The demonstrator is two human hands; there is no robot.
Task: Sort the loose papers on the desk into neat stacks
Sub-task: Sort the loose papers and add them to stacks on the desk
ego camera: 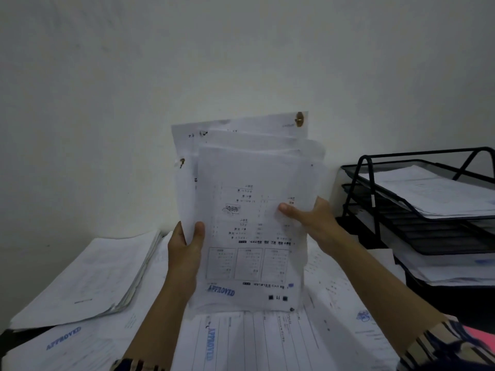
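A thick stack (88, 277) lies at the desk's left edge, with loose sheets (257, 341) spread along the front edge; the left hand (184, 247) rises from a near-upright forearm, thumb curled over the front and fingers behind, gripping the left side of a sheaf (249, 215); the sheaf stands upright above the desk's middle, its sheets uneven at the top; the right hand (308, 220) reaches in from the right on a slanted forearm, thumb pressed on the front, pinching the sheaf's right side; a black tray rack (417, 199) holding papers sits at the right edge.
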